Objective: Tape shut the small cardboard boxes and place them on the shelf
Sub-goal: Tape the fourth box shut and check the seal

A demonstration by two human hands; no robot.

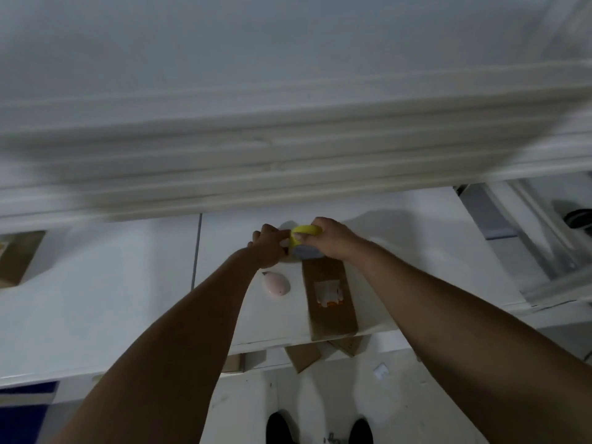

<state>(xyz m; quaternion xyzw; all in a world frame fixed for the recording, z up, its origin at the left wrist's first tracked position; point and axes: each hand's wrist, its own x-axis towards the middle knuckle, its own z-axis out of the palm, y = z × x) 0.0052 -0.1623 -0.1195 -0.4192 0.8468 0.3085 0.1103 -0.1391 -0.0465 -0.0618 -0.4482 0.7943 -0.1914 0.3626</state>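
Note:
A long brown cardboard box (pixel 330 296) with a white and orange label lies on the white table (pixel 128 283), its near end at the table's front edge. Just above the box's far end my right hand (pixel 330 240) grips a yellow roll of tape (pixel 302 233). My left hand (pixel 269 248) meets the roll from the left, its fingertips pinching at the roll's edge where the tape end seems to be. Something blue-grey shows under the roll, between my hands; I cannot tell what it is.
A pink oval object (pixel 277 285) lies left of the box. White shelf boards (pixel 288 155) hang blurred above the table's back. Another brown box (pixel 19 257) sits at far left. Loose cardboard pieces (pixel 302 355) lie on the floor below the table edge, near my shoes.

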